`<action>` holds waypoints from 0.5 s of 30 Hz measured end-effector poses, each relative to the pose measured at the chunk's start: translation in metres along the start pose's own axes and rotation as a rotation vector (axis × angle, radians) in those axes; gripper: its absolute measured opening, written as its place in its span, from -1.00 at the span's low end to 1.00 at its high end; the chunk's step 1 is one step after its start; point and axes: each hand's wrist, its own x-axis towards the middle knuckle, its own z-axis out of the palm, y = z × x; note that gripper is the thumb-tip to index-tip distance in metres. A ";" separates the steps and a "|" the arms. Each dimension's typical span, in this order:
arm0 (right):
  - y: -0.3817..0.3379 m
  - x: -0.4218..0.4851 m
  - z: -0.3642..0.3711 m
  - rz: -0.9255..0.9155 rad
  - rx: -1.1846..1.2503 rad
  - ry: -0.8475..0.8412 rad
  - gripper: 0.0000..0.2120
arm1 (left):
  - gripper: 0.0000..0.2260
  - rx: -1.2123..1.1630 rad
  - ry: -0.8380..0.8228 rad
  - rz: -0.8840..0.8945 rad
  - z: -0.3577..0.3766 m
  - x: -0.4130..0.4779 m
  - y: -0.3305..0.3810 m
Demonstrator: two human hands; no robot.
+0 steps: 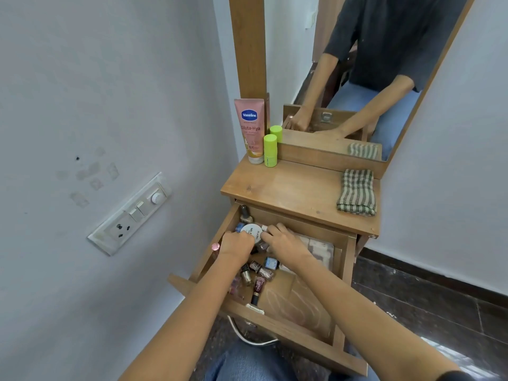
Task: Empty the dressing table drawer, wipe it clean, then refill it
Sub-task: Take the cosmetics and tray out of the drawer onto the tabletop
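Left hand (pixel 238 245), right hand (pixel 283 242), gripping white tub (pixel 253 231)

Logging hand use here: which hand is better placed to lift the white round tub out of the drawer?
Left, probably: the left hand curls over the near edge of the white round tub, while the right hand only reaches its side with fingertips.

On the pink tube (pixel 250 130) standing on the table top (pixel 288 188): "Vaseline" in white on a blue badge, "Gluta-Hya" below it, "10X" further down — finer print there too small to read. On the lid of the white round tub (pixel 252 231) in the drawer (pixel 347 270): "NAIL P", cut short by the left hand (pixel 237 244), and beside it "zudio", upside down from here. Label on the green bottle (pixel 270 151) beside the tube — illegible.
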 end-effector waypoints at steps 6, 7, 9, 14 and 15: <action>0.002 -0.015 -0.007 0.137 0.391 0.209 -0.82 | -0.73 -0.014 0.053 -0.009 0.005 -0.006 -0.002; 0.002 -0.018 -0.013 0.140 0.501 0.248 -0.85 | -0.72 -0.048 0.072 -0.016 0.005 -0.007 -0.003; 0.002 -0.020 -0.026 0.126 0.665 0.383 -0.86 | -0.73 -0.173 0.139 -0.042 0.002 -0.011 -0.006; 0.014 -0.006 -0.077 0.168 0.867 0.594 -0.83 | -0.92 -0.864 0.480 -0.193 -0.019 -0.017 -0.010; 0.018 0.001 -0.088 0.210 0.884 0.612 -0.83 | -0.93 -0.986 0.531 -0.232 -0.026 -0.015 -0.009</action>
